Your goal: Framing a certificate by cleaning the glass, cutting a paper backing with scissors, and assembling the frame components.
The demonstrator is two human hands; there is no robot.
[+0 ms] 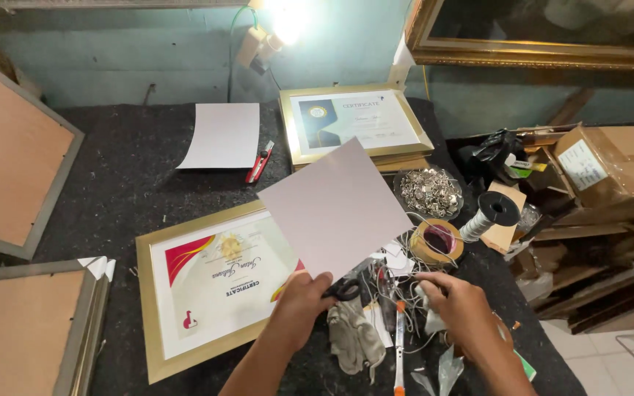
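- left hand (299,301) pinching the lower corner of a grey card (335,209), held tilted above the gold-framed certificate (210,282) on the dark table (122,187).
- right hand (460,304) lowered into the clutter of wire and scraps (398,275), fingers curled; grip on anything impossible to tell.
- near the right hand: tape roll (438,240), wire spool (487,215), bowl of metal clips (428,192).
- farther back: white sheet (221,136), red cutter (260,161), second framed certificate (354,121).
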